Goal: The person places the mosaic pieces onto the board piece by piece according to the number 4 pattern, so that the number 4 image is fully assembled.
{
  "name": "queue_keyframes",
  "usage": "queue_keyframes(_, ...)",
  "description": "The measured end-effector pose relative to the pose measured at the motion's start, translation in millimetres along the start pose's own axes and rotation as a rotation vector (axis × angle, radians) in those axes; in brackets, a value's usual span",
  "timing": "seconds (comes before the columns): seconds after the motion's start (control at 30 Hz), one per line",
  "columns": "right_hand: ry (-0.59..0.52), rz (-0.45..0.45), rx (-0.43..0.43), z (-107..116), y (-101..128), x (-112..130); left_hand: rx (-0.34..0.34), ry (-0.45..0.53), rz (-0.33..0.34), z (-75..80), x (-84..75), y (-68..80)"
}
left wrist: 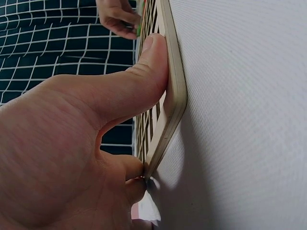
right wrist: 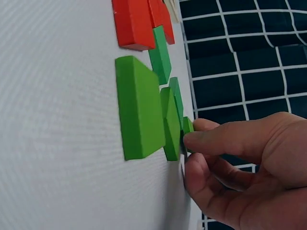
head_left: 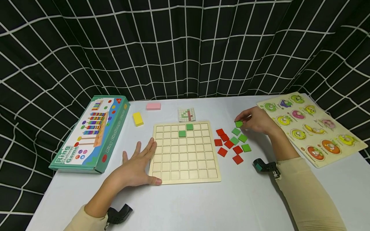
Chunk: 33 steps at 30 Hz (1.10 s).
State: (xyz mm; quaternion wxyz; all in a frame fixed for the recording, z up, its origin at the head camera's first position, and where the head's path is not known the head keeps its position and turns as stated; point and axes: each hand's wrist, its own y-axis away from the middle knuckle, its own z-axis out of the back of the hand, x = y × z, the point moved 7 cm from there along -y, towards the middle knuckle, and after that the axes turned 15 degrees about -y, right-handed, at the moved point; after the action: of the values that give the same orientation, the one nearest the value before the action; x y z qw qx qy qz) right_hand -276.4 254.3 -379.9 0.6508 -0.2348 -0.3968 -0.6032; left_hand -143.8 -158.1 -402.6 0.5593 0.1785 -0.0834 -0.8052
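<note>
Two green tiles (head_left: 182, 133) sat in the board (head_left: 183, 156); red tiles (head_left: 238, 149) and loose green tiles (head_left: 242, 138) lay unplaced alongside. The right hand (head_left: 258, 120) pinched another green tile (head_left: 239, 124) there — left hand (head_left: 135, 169) spread against the board.

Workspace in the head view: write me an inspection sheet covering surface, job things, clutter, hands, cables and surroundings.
Surface: white table.
Job's things: gridded board with two green tiles set in; loose red tiles and green ones to its right; pattern card beyond it.
Clutter: game box, yellow block, pink block, fruit puzzle.
Hands: left hand touches the board's left side and near corner; right hand pinches a green tile.
Cables: nothing seen.
Surroundings: black curtain with white grid lines.
</note>
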Motion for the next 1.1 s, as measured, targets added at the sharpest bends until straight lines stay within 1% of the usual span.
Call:
queue_keyframes(0.27,-0.014,-0.012,-0.014,2.3,4.8,6.9,-0.011,-0.007,-0.009,-0.1,-0.3,-0.9)
queue_keyframes(0.5,-0.037,-0.032,-0.019,-0.6,7.9,15.7,-0.011,-0.015,-0.010,0.3,-0.9,-0.6)
queue_keyframes(0.73,-0.029,-0.047,-0.036,-6.9,11.5,26.2,-0.015,-0.007,-0.014,1.4,-1.1,0.5)
queue_keyframes(0.87,-0.034,-0.037,-0.050,-10.8,13.2,33.1,-0.013,-0.002,-0.014,0.8,-1.1,0.8)
queue_keyframes(1.1,-0.065,-0.034,-0.036,-26.2,14.9,46.7,-0.013,-0.003,-0.008,0.3,-0.4,0.6)
